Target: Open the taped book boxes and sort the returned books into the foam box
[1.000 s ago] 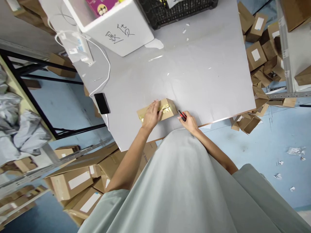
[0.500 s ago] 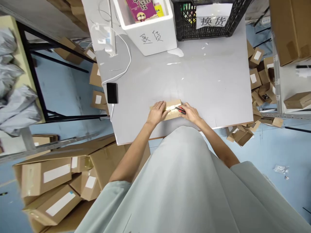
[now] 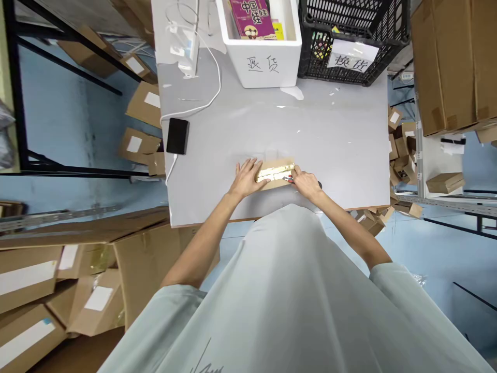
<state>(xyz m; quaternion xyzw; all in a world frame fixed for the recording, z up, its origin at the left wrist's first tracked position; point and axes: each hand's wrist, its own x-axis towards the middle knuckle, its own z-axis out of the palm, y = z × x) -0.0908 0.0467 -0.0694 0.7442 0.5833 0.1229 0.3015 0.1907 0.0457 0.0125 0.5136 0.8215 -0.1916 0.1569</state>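
A small cardboard box (image 3: 276, 182) with shiny tape along its top lies near the front edge of the table. My left hand (image 3: 246, 178) rests on the left end of the box, fingers spread and thumb stretched along the top. My right hand (image 3: 305, 184), at the right end, is closed round a red and black utility knife (image 3: 289, 179). The knife's blade points left over the tape; its dark rear end shows behind the hand. Whether the blade is in the tape I cannot tell.
At the back of the grey table (image 3: 248, 119) stand a white foam box (image 3: 267, 67) and a black plastic crate (image 3: 322, 72). A black phone-like device (image 3: 177, 136) with a white cable and a power strip (image 3: 189, 54) lie left. A large carton (image 3: 149, 269) holds several parcels at lower left.
The view has shifted. My right hand has turned the knife so that its red handle is mostly covered by the fingers. My left hand stays on the box with fingers more spread.
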